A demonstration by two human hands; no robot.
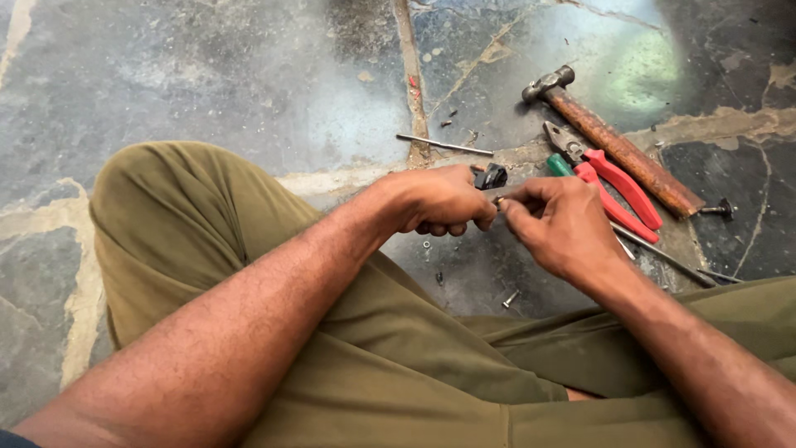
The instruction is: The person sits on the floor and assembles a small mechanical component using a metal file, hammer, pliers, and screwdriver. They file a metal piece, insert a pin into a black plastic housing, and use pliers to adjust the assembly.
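I sit on a stone floor with my legs in olive trousers. My left hand is closed around a small black part that sticks out past the knuckles. My right hand pinches a small metal piece between thumb and forefinger, touching the left hand's fingertips. What the metal piece is stays too small to tell.
A wooden-handled hammer, red-handled pliers and a green-handled tool lie just beyond my right hand. A thin metal rod lies farther off. A loose screw and a small nut rest on the floor below my hands.
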